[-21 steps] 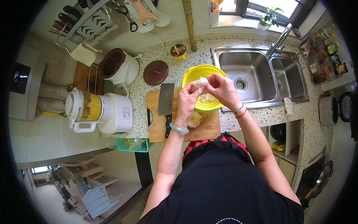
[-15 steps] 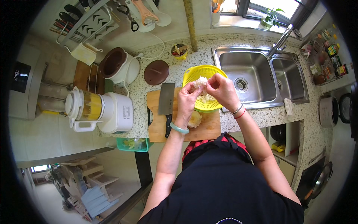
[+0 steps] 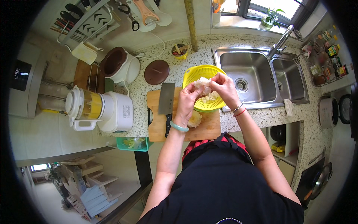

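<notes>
Both hands meet over a yellow colander (image 3: 197, 72) on the counter by the sink. My left hand (image 3: 188, 98) and my right hand (image 3: 220, 84) together grip a pale, frilly clump of food (image 3: 202, 83) above the colander. More pale pieces (image 3: 211, 98) lie inside the colander. Another pale clump (image 3: 195, 118) rests on the wooden cutting board (image 3: 158, 130) below my left wrist. A cleaver (image 3: 166, 100) lies flat on the board to the left of my hands.
A double steel sink (image 3: 249, 74) with a tap (image 3: 282, 40) lies to the right. At left stand a white blender (image 3: 97, 109), a white pot with brown liner (image 3: 120, 66) and its brown lid (image 3: 156, 72). A green tub (image 3: 132, 143) hangs below the counter edge.
The hands have stayed over the colander, their fingers shifting slightly on the pale clump. Nothing else has moved.
</notes>
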### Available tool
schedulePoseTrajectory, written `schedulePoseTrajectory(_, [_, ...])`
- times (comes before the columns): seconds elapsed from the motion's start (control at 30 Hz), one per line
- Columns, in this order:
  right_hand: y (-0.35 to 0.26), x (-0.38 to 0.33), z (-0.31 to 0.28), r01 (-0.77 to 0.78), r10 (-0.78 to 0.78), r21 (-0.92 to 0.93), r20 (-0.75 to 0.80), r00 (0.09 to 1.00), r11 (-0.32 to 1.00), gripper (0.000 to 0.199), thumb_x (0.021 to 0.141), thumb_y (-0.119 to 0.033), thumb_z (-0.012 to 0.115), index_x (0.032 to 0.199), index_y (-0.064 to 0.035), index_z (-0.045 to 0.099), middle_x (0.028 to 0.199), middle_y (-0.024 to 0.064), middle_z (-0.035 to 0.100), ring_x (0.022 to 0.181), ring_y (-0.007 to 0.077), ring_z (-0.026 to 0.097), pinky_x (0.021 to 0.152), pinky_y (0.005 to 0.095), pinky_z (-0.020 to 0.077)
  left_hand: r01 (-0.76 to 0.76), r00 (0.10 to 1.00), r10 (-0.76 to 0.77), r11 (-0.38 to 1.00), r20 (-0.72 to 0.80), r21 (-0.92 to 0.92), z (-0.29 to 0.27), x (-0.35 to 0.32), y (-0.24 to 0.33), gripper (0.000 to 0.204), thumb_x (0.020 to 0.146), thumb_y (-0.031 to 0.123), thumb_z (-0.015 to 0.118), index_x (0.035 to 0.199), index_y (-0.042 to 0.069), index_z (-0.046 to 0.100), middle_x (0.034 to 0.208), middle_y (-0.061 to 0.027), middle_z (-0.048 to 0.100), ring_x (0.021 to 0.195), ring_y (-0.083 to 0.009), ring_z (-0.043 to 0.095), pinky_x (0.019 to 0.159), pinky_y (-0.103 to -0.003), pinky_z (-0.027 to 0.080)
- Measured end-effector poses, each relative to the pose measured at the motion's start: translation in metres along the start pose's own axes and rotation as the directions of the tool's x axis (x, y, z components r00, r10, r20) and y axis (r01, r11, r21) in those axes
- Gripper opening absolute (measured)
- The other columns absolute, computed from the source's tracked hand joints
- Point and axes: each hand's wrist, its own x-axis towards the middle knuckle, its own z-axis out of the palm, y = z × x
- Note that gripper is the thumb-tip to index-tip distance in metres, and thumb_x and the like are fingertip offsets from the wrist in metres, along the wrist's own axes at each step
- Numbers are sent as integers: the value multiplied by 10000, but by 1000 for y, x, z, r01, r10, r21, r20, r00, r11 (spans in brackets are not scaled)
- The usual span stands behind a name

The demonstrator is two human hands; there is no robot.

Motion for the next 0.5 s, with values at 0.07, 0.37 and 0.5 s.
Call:
schedulePoseTrajectory(0.07, [2,1,-4,-40,38,97,27,999,994,131,823,-89,650,850,20,582,785,30,622,689,88,594,631,224,503,39,999,-38,997,24,-71,3,-1,4,234,910,93,602,1121,-9,613,1032,-82,661,929,-146,641,818,-285,539])
schedulePoseTrajectory(0.37, [-22,4,2,241,-232,-348,67,970,906,146,827,-117,656,857,21,620,736,79,649,664,111,597,637,265,510,-44,999,46,975,-4,217,3,7,20,233,885,102,647,1093,-2,633,982,-52,669,841,-102,636,778,-245,525])
schedulePoseTrajectory(0.5, [-23,6,5,271,-283,-413,33,958,870,150,804,-110,664,822,25,601,717,80,645,626,120,600,604,270,510,-41,999,39,960,13,276,3,6,24,234,882,107,652,1092,3,639,977,-49,672,840,-93,633,775,-239,522])
